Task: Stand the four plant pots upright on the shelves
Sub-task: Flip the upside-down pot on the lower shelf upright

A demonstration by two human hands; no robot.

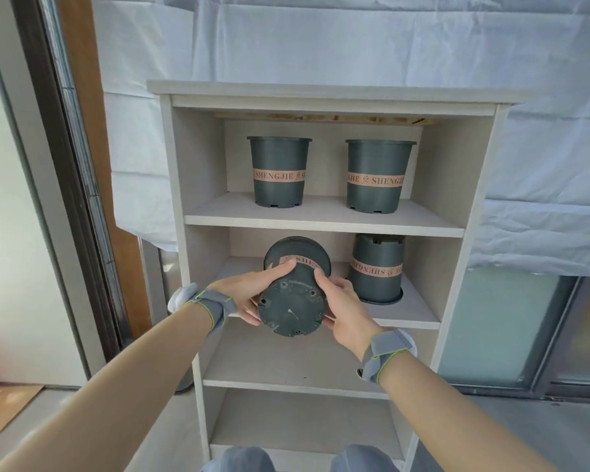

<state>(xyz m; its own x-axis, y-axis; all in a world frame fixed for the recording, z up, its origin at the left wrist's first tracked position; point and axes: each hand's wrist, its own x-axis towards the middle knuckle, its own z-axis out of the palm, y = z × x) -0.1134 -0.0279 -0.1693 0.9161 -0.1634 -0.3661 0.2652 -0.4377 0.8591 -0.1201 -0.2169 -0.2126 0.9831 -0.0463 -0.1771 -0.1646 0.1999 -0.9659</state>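
Two dark green pots with pink bands stand upright on the top shelf, one at the left (279, 172) and one at the right (378, 175). On the second shelf (413, 318) a third pot (377, 270) stands upside down at the right. The fourth pot (292, 301) is tipped on its side at that shelf's front left, its base facing me. My left hand (252, 291) grips its left side and my right hand (343, 308) grips its right side.
The pale wooden shelf unit (324, 97) has lower shelves below my hands. White sheeting hangs behind it. A dark door frame (65, 165) stands to the left and a glass panel (498, 328) to the right. My knees show at the bottom edge.
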